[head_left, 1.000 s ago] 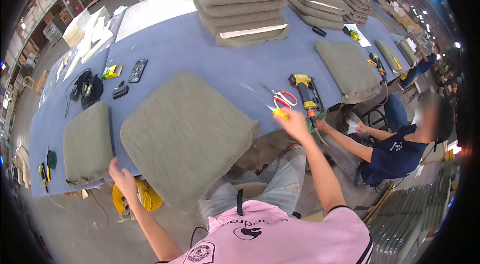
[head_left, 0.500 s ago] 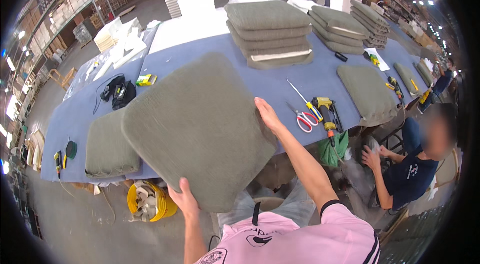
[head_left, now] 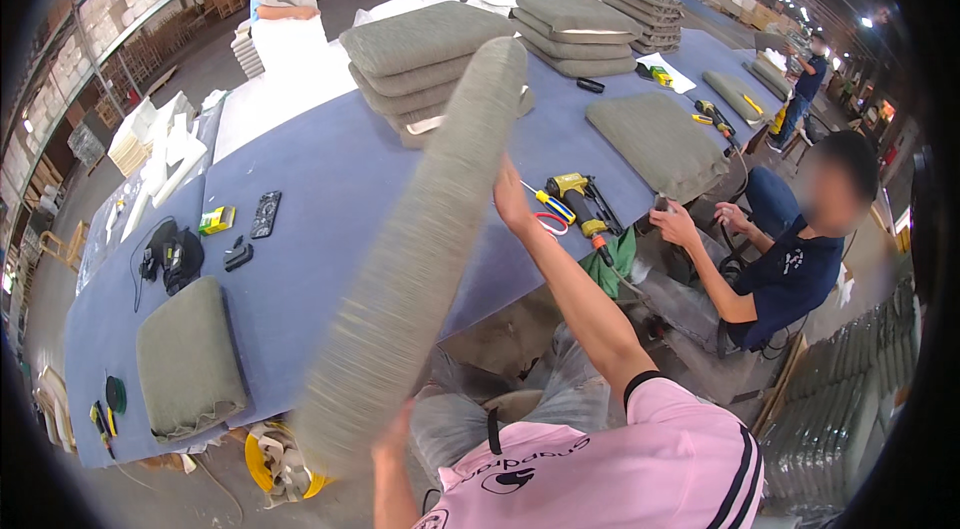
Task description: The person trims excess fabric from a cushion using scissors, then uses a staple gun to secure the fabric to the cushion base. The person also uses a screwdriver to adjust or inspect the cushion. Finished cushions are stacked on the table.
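Note:
Between my two hands a grey-green padded seat cushion (head_left: 420,239) stands tilted on edge above the near side of the table, smeared by motion. My right hand (head_left: 513,197) grips its right edge near the top, fingers partly hidden behind it. Low down, my left hand (head_left: 393,437) is blurred at the cushion's lower edge. Just right of my right hand lie a yellow-and-black air staple gun (head_left: 575,201), a screwdriver (head_left: 553,206) and scissors (head_left: 550,224) with red-and-white handles, partly covered by my wrist. Another cushion (head_left: 188,359) lies at the table's left front corner.
Cushion stacks (head_left: 430,39) stand at the table's far side. A single cushion (head_left: 655,144) lies to the right, near a seated co-worker (head_left: 790,259). A phone (head_left: 265,215) and a black pouch (head_left: 178,259) lie left. Below the front edge is a yellow bucket (head_left: 262,464).
The cushion has swung from broad face up to steeply on edge, still between both hands. My view has shifted, uncovering the phone. The seated co-worker's hands have come up toward the table edge.

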### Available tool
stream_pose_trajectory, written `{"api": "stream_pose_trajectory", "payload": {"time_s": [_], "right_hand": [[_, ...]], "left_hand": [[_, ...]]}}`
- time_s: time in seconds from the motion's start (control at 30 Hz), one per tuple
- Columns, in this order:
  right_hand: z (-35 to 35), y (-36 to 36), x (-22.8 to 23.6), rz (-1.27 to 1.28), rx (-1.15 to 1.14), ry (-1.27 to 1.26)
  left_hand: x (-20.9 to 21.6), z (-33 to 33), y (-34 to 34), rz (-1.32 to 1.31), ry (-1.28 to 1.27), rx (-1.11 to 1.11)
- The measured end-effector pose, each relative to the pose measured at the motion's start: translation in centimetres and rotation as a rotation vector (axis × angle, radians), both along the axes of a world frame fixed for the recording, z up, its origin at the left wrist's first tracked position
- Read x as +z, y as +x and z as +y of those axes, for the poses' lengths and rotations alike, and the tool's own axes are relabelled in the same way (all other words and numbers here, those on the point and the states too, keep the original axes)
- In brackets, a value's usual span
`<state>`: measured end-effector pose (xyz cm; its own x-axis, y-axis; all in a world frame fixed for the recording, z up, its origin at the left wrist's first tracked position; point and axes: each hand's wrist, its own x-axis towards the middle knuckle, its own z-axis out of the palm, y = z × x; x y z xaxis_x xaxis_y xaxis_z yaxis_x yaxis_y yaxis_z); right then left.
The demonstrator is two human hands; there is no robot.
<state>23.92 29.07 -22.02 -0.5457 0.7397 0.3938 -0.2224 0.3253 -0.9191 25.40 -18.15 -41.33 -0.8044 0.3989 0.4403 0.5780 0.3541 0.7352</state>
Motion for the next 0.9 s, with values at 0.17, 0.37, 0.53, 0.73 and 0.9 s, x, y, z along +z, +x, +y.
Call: {"api": "stream_pose_trajectory", "payload": {"time_s": [0.17, 0.37, 0.53, 0.73, 0.9], "right_hand": [[-0.6, 6.3, 1.9, -0.462, -0.315, 0.231], [-6.9, 12.7, -9.1, -1.007, -0.099, 0.735], [-11.4, 21.0, -14.8, -0.602, -0.250, 0.461], [-10.5, 25.8, -18.5, -0.440, -0.162, -0.374], [-10.6, 22.9, -14.8, -0.373, -0.268, -0.175]], "left_hand": [[15.3, 3.6, -5.5, -0.205, 0.348, 0.140], [9.1, 4.6, -6.2, 0.206, -0.712, 0.243], [8.0, 1.0, 0.7, -0.109, -0.305, 0.163], [7.6, -0.6, 2.8, -0.613, 0.216, 0.346], [8.5, -1.1, -0.7, -0.519, -0.198, 0.366]]}}
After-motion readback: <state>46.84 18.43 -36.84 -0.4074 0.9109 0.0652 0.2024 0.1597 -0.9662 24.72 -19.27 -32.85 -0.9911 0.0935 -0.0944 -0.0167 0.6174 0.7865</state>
